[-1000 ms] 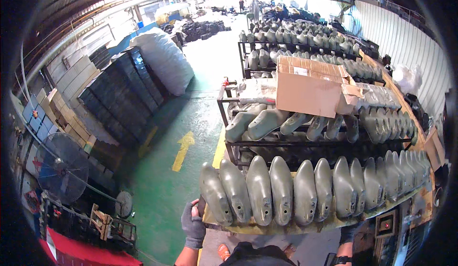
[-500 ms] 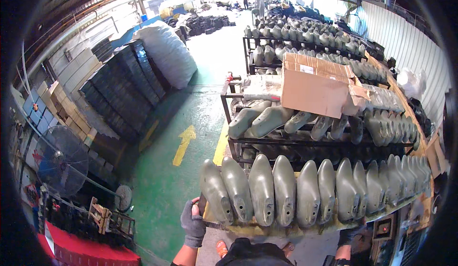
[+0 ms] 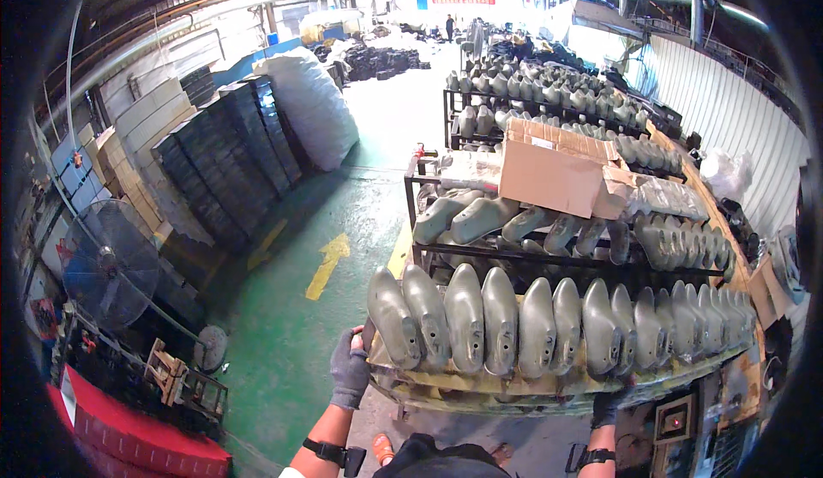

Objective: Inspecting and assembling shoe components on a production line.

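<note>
Shoe lasts (image 3: 464, 317), grey-green and glossy, stand toe-up in a long row on the top board of a rack (image 3: 480, 390) right in front of me. My left hand (image 3: 350, 377), in a grey glove with bare fingertips, is closed round the board's left end, beside the first last. On the near edge, below the middle of the row, my right hand (image 3: 606, 408) grips the rack in a dark glove; shadow hides part of its fingers. Straps circle both wrists.
Behind stands another black rack of lasts, with an open cardboard box (image 3: 550, 169) on top. A green floor lane (image 3: 300, 341) with a yellow arrow (image 3: 329, 265) runs along the left. A fan (image 3: 111, 259), dark stacked crates (image 3: 219, 165) and a red-covered surface (image 3: 137, 431) line the far left.
My view has tilted up, so more of both forearms and the rack's front edge shows. Both hands stay at the rack, the lasts keep their row, and the right hand appears further left.
</note>
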{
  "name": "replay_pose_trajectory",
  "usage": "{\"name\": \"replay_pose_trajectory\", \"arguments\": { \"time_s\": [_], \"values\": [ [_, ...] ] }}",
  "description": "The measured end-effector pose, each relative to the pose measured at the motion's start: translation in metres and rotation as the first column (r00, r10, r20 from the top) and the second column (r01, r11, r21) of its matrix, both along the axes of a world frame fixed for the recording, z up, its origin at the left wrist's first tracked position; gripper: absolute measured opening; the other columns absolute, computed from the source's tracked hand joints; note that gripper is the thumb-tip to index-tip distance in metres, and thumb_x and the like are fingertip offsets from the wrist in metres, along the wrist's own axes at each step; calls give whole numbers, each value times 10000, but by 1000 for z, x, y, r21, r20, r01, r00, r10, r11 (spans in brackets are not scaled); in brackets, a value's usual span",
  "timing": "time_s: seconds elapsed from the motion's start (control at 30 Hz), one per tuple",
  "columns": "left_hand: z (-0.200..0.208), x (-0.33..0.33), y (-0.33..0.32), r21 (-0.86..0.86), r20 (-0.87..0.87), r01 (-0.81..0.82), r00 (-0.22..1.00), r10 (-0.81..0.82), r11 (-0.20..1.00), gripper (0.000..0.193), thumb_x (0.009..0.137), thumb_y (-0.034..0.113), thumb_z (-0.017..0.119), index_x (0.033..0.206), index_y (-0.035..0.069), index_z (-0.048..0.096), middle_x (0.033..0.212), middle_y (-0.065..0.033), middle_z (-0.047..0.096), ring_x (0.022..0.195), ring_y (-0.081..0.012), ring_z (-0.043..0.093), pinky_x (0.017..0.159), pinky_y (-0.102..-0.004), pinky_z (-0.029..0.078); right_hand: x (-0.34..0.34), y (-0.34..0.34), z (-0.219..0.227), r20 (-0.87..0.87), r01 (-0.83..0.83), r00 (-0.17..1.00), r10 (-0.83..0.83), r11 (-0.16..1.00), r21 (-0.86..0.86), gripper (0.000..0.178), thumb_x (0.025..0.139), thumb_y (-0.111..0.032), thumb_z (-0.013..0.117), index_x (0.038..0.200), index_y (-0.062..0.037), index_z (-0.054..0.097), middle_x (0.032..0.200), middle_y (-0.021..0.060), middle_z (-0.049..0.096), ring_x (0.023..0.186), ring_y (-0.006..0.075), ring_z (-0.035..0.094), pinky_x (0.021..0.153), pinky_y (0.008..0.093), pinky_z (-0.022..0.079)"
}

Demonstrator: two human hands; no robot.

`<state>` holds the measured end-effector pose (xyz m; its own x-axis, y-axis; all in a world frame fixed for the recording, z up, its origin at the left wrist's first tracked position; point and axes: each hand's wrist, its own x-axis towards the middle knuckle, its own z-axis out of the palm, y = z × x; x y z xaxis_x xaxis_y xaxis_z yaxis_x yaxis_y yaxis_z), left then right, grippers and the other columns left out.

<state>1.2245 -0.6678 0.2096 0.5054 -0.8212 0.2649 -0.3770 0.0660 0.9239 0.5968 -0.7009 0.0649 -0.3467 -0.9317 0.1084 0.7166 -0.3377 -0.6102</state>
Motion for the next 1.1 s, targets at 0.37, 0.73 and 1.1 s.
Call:
{"name": "replay_pose_trajectory", "arguments": {
  "time_s": [0.37,0.73,1.1],
  "values": [
    [-8,9,1,27,-265,145,955,-133,989,462,1080,381,458,1225,-10,658,1053,-85,686,941,-165,602,865,-328,493,18,7,31,-118,-26,993,29,999,26,619,982,-552,517,1422,-117,543,1462,59,542,1364,286,478,1164,502,335],
    [-9,8,1,181,-304,92,952,-33,979,447,1062,414,474,1078,22,688,825,-25,609,697,-145,509,604,-334,450,17,11,39,22,-138,990,136,984,117,578,962,-488,554,1419,-134,541,1460,89,545,1356,314,482,1134,537,355],
    [-20,17,0,101,-129,90,989,-77,991,454,1063,432,474,1130,31,675,848,-70,634,647,-147,561,537,-318,464,38,7,64,57,-155,987,153,987,37,569,960,-499,530,1400,-142,579,1406,61,600,1286,306,553,1080,506,436]
  ]
}}
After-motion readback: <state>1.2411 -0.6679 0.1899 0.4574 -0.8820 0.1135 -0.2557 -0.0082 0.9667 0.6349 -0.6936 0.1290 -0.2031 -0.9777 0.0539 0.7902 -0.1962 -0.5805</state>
